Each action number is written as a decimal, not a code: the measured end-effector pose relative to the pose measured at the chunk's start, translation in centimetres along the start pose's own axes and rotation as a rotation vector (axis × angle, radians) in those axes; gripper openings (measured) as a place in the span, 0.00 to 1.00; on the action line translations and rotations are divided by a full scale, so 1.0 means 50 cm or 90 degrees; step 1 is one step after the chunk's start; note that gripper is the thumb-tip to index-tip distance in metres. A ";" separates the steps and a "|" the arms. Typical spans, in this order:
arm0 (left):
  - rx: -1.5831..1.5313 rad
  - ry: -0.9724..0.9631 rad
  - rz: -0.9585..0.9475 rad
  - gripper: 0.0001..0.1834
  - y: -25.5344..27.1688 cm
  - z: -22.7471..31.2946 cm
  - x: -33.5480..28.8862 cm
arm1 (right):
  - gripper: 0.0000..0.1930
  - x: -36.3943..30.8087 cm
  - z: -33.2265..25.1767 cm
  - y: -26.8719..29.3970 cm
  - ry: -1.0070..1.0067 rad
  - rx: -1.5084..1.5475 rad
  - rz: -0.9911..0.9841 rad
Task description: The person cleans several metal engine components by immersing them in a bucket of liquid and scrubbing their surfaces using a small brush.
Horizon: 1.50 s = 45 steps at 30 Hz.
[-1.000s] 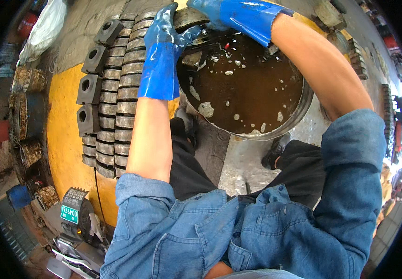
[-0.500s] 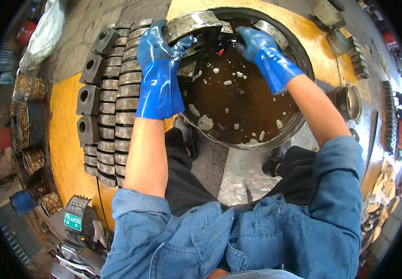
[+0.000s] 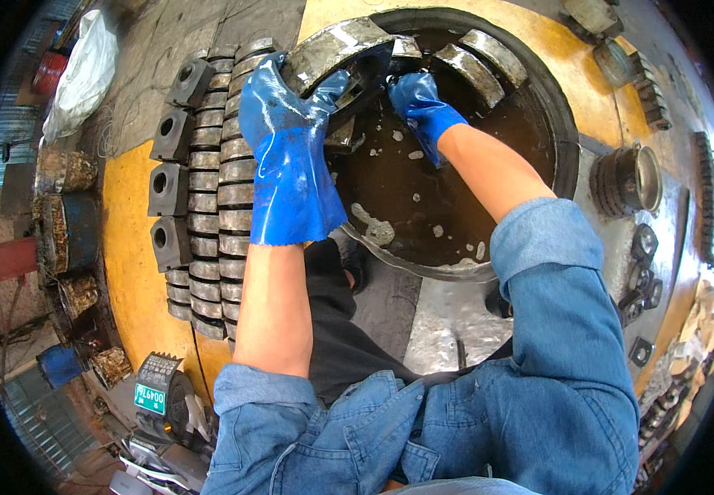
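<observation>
Both of my hands wear long blue rubber gloves. My left hand [image 3: 287,103] is closed around the lower end of a curved metal segment [image 3: 339,51], tilted over the far left rim of a round tub [image 3: 567,136]. The tub holds brown liquid [image 3: 390,190] with patches of foam. My right hand [image 3: 419,97] is over the liquid beside that segment, fingers curled; whatever they hold is hidden. More curved metal segments [image 3: 468,73] lie partly in the liquid on the far right side. Another metal piece [image 3: 342,136] shows below my left thumb.
Rows of stacked curved metal segments [image 3: 237,173] stand left of the tub. Square dark blocks with round holes [image 3: 169,190] line their outer side. To the right are a metal ring-shaped can [image 3: 633,181] and dark nut-like parts [image 3: 641,268]. A scooter [image 3: 163,396] stands at lower left.
My right hand has moved left, closer to the held segment, and its fingers have curled in. More of the segments at the tub's far right now show. The left hand keeps its hold.
</observation>
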<state>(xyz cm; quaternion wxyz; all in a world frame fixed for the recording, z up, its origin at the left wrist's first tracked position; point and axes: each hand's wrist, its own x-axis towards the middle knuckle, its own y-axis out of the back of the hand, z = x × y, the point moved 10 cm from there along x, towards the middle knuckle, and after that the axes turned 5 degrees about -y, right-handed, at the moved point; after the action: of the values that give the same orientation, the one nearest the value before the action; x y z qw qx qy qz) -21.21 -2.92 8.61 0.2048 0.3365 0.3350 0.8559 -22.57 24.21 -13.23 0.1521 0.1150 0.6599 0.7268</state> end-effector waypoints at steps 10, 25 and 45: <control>0.006 -0.009 0.007 0.40 0.000 -0.006 0.017 | 0.19 -0.081 0.062 0.163 -0.051 0.084 -0.167; 0.028 -0.021 0.035 0.41 0.007 -0.003 0.044 | 0.15 -0.429 0.130 0.436 0.073 0.202 0.348; 0.036 -0.027 0.053 0.42 -0.016 -0.009 0.073 | 0.24 -0.411 -0.047 0.521 0.096 0.087 0.507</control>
<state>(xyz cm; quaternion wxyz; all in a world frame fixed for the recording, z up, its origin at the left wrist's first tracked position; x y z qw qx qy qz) -23.95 -0.48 9.41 0.1662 0.3738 0.3403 0.8467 -6.19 12.23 13.14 -0.1979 0.3180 0.6197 0.6897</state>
